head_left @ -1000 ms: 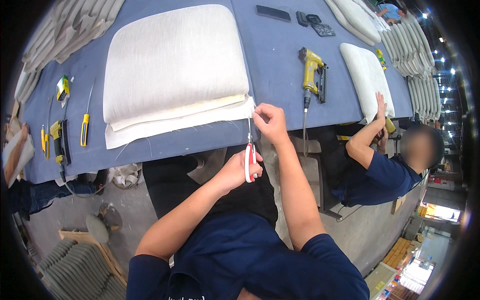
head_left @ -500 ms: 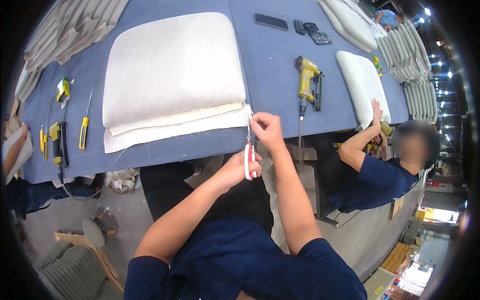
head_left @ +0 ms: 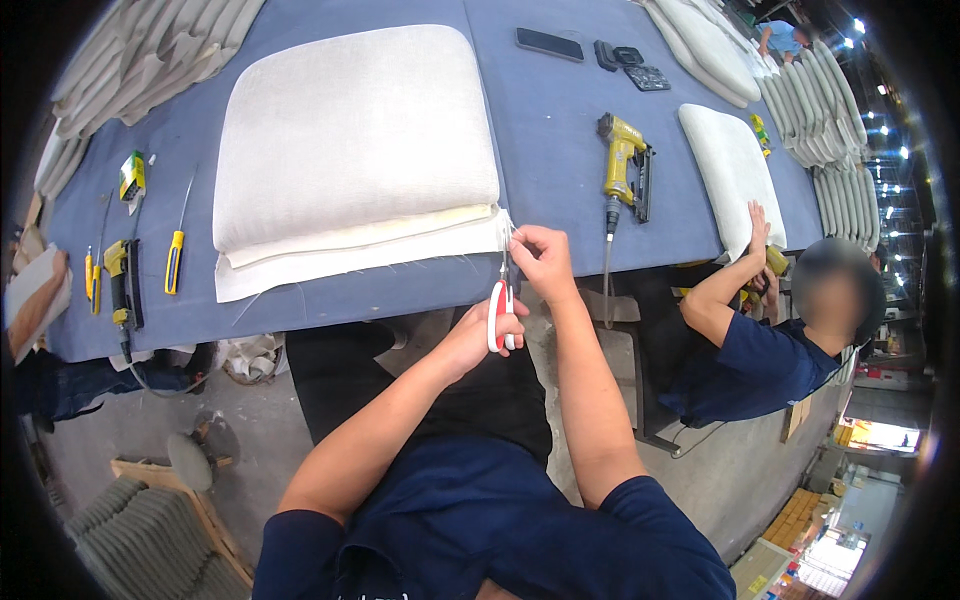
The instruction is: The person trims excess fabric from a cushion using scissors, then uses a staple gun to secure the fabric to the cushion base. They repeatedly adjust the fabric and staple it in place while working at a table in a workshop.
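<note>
A pale fabric-covered cushion (head_left: 355,140) lies on the blue table, its open hem of layered cloth along the near edge. My left hand (head_left: 474,341) is closed round the red and white handles of the scissors (head_left: 496,318). Their blades point away from me, at the near right corner of the cushion's cloth flap (head_left: 365,262). Just right of the blades, my right hand (head_left: 543,262) pinches the edge of the cloth at that corner. Loose threads hang from the flap. Whether the blades have cloth between them is too small to tell.
A yellow staple gun (head_left: 625,165) with a hose lies to the right. Another staple gun (head_left: 120,285) and a yellow-handled screwdriver (head_left: 175,262) are on the left. A phone (head_left: 549,43) sits farther back. On the right, a co-worker (head_left: 765,350) handles another cushion (head_left: 728,170). Cushion stacks stand around.
The whole view has shifted slightly. My hands stay at the cushion's corner, with the scissors still in the left and the cloth edge in the right.
</note>
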Tool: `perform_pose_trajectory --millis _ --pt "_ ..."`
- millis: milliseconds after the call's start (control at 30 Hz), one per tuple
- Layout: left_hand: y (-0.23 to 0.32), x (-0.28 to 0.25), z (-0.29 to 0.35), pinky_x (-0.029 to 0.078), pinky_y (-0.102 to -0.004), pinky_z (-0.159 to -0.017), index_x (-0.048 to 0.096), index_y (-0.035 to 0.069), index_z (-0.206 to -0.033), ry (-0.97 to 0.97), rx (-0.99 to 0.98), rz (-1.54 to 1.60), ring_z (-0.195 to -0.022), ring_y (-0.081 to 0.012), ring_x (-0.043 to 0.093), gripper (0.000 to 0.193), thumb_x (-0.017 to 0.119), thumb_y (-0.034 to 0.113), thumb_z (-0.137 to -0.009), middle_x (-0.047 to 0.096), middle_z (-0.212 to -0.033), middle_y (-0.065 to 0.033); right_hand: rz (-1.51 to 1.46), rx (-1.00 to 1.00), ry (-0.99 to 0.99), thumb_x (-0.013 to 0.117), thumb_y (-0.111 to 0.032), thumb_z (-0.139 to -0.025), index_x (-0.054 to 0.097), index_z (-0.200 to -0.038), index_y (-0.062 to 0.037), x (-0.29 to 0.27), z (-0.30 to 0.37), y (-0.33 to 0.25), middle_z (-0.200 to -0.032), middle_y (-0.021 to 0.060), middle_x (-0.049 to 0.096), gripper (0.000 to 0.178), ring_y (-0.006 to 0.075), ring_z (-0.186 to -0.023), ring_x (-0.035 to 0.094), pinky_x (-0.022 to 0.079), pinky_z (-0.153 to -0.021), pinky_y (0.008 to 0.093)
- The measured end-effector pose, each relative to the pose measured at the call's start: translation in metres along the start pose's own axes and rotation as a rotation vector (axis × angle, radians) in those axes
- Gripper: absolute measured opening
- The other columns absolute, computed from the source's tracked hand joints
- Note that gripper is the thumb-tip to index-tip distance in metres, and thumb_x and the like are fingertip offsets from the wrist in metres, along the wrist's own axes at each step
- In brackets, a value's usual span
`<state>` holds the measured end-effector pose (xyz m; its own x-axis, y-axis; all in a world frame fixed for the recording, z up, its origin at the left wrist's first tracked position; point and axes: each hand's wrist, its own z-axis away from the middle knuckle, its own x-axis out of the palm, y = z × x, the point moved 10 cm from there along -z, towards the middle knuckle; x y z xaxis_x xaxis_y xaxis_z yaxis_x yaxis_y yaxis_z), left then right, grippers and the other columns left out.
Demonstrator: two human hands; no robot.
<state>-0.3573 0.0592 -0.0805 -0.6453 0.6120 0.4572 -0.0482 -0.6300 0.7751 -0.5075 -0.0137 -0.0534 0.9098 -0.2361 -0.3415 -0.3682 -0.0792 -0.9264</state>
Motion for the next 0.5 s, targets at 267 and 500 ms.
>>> perform_pose_trajectory --millis 267,500 --pt "0.003 -0.002 -0.002 0.056 -0.0312 -0.073 0.063 -0.004 -0.128 0.001 0.021 -0.053 -0.085 -0.0155 0.067 0.044 0.065 0.025 -0.095 0.069 -0.093 -0.0088 0.028 0.003 -0.002 0.073 -0.010 -0.089 0.067 -0.080 0.0030 -0.001 -0.002 0.000 -0.065 0.0035 0.058 0.017 0.0077 -0.061 0.050 0.039 -0.056 0.0301" --pt "0.013 0.000 0.003 0.056 -0.0300 -0.065 0.064 -0.005 -0.121 -0.002 0.045 -0.104 -0.074 -0.0162 0.068 0.034 0.065 0.021 -0.099 0.069 -0.081 -0.0086 0.020 -0.018 0.004 0.073 -0.010 -0.089 0.067 -0.080 0.0029 -0.003 -0.002 -0.005 -0.065 0.0024 0.057 0.017 0.0070 -0.062 0.050 0.039 -0.057 0.0297"
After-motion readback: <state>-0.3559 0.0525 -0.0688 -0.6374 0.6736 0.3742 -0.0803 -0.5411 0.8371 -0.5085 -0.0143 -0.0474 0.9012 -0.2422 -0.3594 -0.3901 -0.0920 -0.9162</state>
